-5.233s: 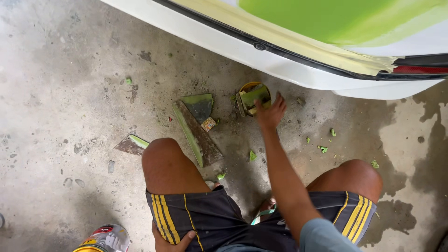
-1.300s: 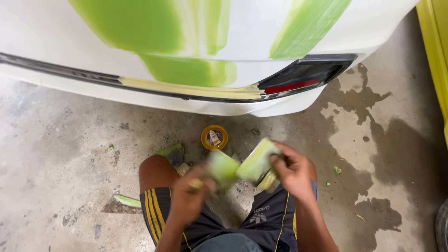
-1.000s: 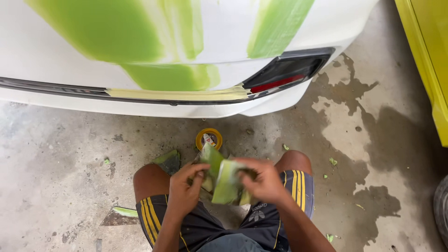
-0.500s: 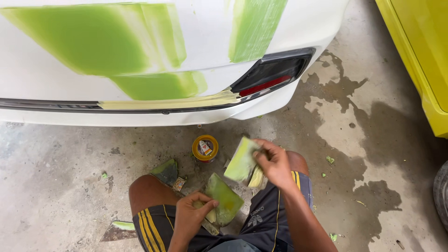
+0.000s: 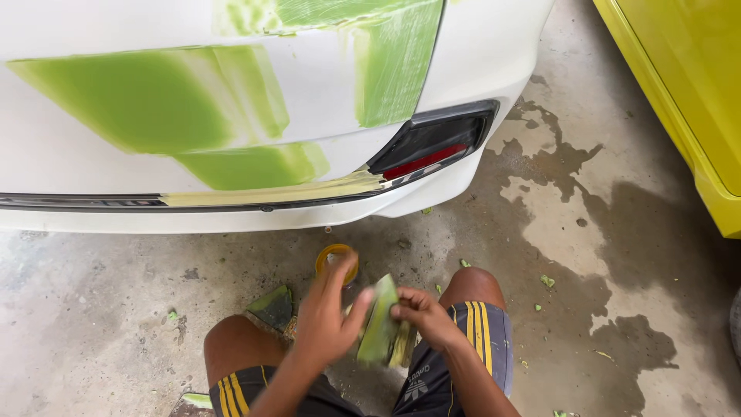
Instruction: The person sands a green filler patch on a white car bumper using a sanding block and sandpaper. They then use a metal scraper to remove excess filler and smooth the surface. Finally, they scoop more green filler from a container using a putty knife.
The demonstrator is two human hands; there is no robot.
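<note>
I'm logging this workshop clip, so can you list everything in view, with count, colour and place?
White car: one, white with green filler patches, across the top.
Tail light: one, dark with a red strip, at the white car's corner.
Masking tape: one strip, pale yellow, along the bumper seam.
Yellow car: one, yellow, right edge.
Tin: one, yellow-rimmed, on the floor under the bumper.
Board: one, green-smeared, on the floor by the left knee.
Floor: grey concrete, damp stains on the right, green flecks scattered.
Spreader: one, green-coated, between the hands.
Shorts: dark with yellow stripes.
Left hand: against the spreader's left face.
Right hand: gripping the spreader's right side.
</note>
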